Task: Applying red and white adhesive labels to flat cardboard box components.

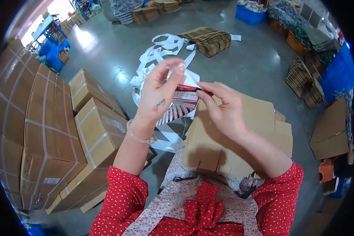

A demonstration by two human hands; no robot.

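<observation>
My right hand (pixel 226 108) pinches the corner of a printed label (pixel 187 94) in red, black and white between thumb and fingertips. My left hand (pixel 159 90) is raised at the label's left side, fingers curled and partly blurred; whether they grip anything is hidden. Below the label, a fanned run of similar striped labels (pixel 175 114) shows between my wrists. White paper ribbon (pixel 145 59) trails in loops on the floor behind my hands. Flat brown cardboard (pixel 244 145) lies across my lap under my right forearm.
Strapped cardboard cartons (pixel 53 129) are stacked along my left. A bundle of folded brown cardboard (pixel 212 39) lies on the floor ahead, with more cardboard stacks (pixel 303 80) at the right. A blue bin (pixel 249 15) and an orange basket (pixel 297 42) stand at the far right.
</observation>
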